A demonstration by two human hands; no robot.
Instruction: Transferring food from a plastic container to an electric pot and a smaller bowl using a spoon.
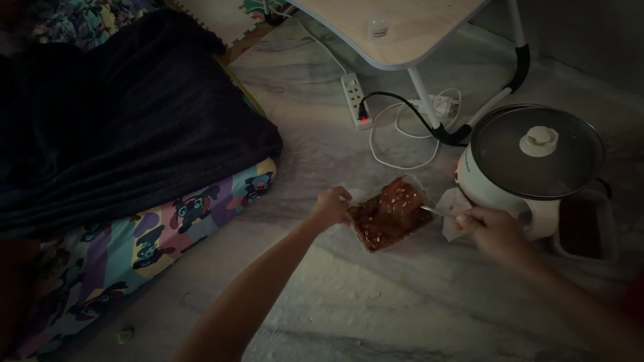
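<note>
Down on the marble floor [376, 295], left hand [331, 204] with fingers pinched on the near-left edge of a clear plastic tray [391, 213] of dark glazed meat sprinkled with seeds. Right hand [493, 228] with fingers closed around a slim metal utensil [436, 212], tip touching the meat at the tray's right side. Probably lifting or portioning the meat: best to keep the tray pressed flat with the left hand, slide the utensil low under a piece, and keep the sticky glaze inside the rim. Just beside the right hand, a white electric cooker [530, 167] with glass lid [537, 151] on; a second dark tray [580, 228] close behind. Tight room on the right; cables and a power strip [355, 100] at the far side under a folding table [402, 33]. Bedding with a dark blanket [121, 121] well apart on the left. Open floor toward the near side for moving.
</note>
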